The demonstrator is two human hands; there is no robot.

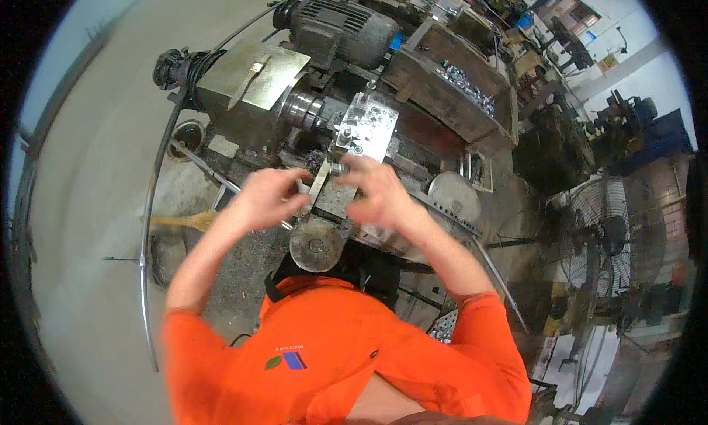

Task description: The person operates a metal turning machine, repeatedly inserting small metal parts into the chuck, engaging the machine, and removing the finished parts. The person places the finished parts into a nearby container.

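Both my hands are over a metal lathe, slightly blurred. My left hand (pixel 271 196) is left of a flat metal bar (pixel 319 185), its thumb and forefinger curved with a gap between them. Across the bar, my right hand (pixel 380 193) has its thumb spread away from its fingers. Those fingertips are at a small shiny cylindrical part (pixel 338 169); whether they touch it I cannot make out. Just beyond is a bright metal tool block (pixel 367 126), with the steel chuck (pixel 302 109) to its left. A round handwheel (pixel 316 244) sits closest to me.
On the lathe's headstock lies a metal sheet (pixel 276 78) with a brush-like tool (pixel 248 84). A motor (pixel 343 30) stands behind. Small metal parts fill a section of the rusty tray (pixel 413 75). A long rod (pixel 151 277) runs down the left; a caged fan (pixel 601 230) stands right.
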